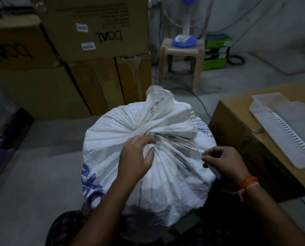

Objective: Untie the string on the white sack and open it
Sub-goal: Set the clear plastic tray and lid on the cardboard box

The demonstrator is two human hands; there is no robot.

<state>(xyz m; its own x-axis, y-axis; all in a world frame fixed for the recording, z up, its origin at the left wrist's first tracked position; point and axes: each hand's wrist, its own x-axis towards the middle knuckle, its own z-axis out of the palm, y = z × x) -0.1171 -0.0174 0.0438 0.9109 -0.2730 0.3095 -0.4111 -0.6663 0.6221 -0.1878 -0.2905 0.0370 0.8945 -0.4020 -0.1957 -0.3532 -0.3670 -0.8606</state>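
A full white woven sack with blue print stands on the floor between my knees. Its mouth is gathered into a bunched neck that points away from me, with tight pleats running to a tie point near the middle. My left hand rests on the pleats just below the tie, fingers spread and curled, holding nothing clearly. My right hand pinches a thin pale string that runs from the tie out to the right.
Stacked cardboard boxes rise behind and to the left. A plastic stool carrying a fan base stands at the back. On the right a cardboard box bears a white plastic tray. A blue cable runs over the grey floor.
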